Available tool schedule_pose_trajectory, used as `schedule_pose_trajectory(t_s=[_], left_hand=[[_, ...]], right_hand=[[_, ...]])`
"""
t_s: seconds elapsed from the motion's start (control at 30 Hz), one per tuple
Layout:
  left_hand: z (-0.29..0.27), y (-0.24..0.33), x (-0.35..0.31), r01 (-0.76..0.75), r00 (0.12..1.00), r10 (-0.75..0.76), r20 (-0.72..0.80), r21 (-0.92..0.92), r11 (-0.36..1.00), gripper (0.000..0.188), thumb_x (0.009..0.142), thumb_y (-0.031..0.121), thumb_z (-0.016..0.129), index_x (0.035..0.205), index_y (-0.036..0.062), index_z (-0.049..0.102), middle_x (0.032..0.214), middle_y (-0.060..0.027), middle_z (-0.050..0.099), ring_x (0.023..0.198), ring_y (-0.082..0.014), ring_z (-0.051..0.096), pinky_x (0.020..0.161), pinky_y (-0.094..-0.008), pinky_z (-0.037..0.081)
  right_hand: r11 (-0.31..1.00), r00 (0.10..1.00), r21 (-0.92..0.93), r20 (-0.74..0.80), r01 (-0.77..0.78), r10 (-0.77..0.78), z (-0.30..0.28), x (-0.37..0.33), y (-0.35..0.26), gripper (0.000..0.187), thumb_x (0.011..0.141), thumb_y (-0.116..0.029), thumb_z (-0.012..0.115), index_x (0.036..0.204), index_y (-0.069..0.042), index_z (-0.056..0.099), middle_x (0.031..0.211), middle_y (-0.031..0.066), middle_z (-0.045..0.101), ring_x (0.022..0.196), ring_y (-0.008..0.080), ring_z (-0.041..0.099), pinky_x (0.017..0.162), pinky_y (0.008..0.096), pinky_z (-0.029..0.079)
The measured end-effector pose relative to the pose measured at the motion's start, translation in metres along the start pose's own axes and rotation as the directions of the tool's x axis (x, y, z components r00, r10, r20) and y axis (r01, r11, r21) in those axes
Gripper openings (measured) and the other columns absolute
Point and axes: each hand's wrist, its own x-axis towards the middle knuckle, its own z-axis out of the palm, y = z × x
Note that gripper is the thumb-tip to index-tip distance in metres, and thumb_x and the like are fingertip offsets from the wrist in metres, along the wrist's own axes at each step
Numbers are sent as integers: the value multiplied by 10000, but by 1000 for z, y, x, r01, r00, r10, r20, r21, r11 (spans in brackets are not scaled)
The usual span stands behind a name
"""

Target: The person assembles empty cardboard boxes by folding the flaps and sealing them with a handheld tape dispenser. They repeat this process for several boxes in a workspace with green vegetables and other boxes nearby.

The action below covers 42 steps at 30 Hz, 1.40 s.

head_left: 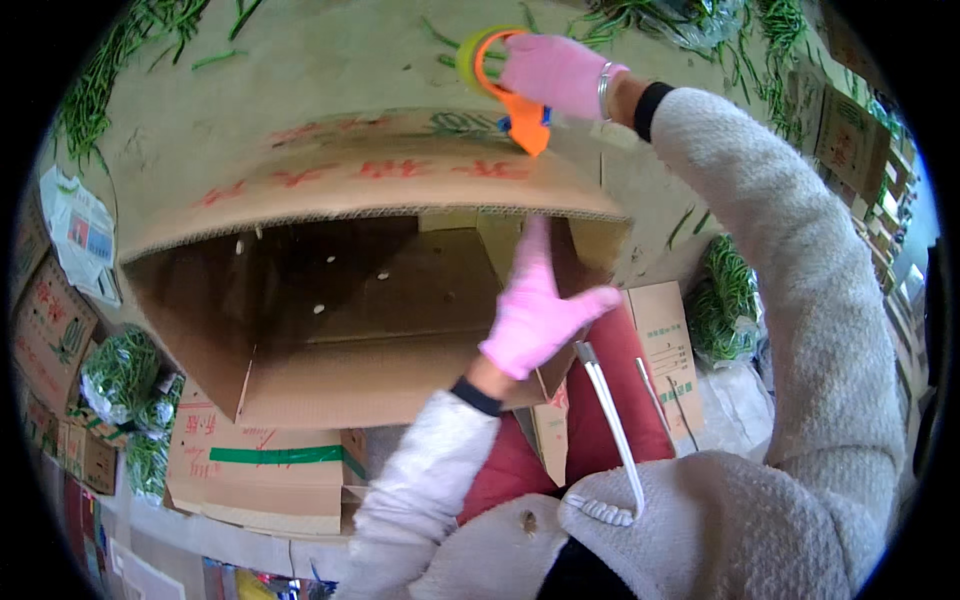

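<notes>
One orange tape dispenser (527, 120) with blue parts is sitting in the grip of the right hand (558, 75), pink-gloved and closed around it, between 12 and 1 o'clock in the view; its yellow-green tape roll (467, 62) is showing on the 11 o'clock side of the fingers. Just below, a cardboard box (330, 375) is filling the middle and stretching toward 9 o'clock, its opening facing the person and red print running along its upper panel. The pink-gloved left hand (535, 315) is lying open near the centre, thumb spread toward 3 o'clock and fingers pointing to 12, over the opening's 3 o'clock end; whether it is touching the cardboard, I cannot tell. Loose long green beans (95, 95) are lying at 10 o'clock, bagged green beans (725, 310) are resting at 3, and a carton with green tape (265, 485) is lying at 8.
</notes>
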Motion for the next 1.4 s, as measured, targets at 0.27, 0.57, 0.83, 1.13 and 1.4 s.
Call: schedule_pose_trajectory(t_s=[0.27,0.57,0.83,1.13,1.4], left_hand=[[-214,48,15,-359,642,-90,-761,-403,842,622,904,301,728,1410,63,456,1326,-68,570,1171,-196,551,957,-375,441],[-210,20,32,-517,425,-336,-840,-530,672,450,826,-8,654,1263,-22,543,1172,-95,620,1053,-225,600,983,-357,462],[-204,15,22,-449,531,-392,-751,-642,622,462,885,-24,610,1322,-40,462,1214,-111,602,1067,-197,579,983,-333,455],[-201,14,27,-533,583,-438,-684,-730,429,374,899,-13,581,1242,-57,438,1056,-107,627,876,-175,609,820,-315,517],[-188,-10,32,-424,613,-354,-706,-672,607,596,880,-21,528,1411,-71,261,1235,-269,567,1128,-359,597,947,-398,509]], right_hand=[[973,967,-141,203,185,-155,1,34,-6,50,813,-105,668,845,-141,681,881,13,684,990,202,600,851,307,497],[518,778,-640,211,568,-592,-7,100,2,132,966,-171,513,867,-92,550,794,80,577,839,241,585,772,354,471],[703,837,-530,23,474,-547,-123,309,-17,102,799,-141,649,871,-119,580,820,51,627,900,258,618,864,341,492],[720,814,-534,-97,442,-572,-214,461,-81,111,798,-184,628,790,-119,718,669,52,672,734,242,649,785,332,468],[709,722,-431,-170,557,-671,-226,477,-85,117,820,-202,625,807,-102,685,735,67,638,776,233,652,775,329,483]])
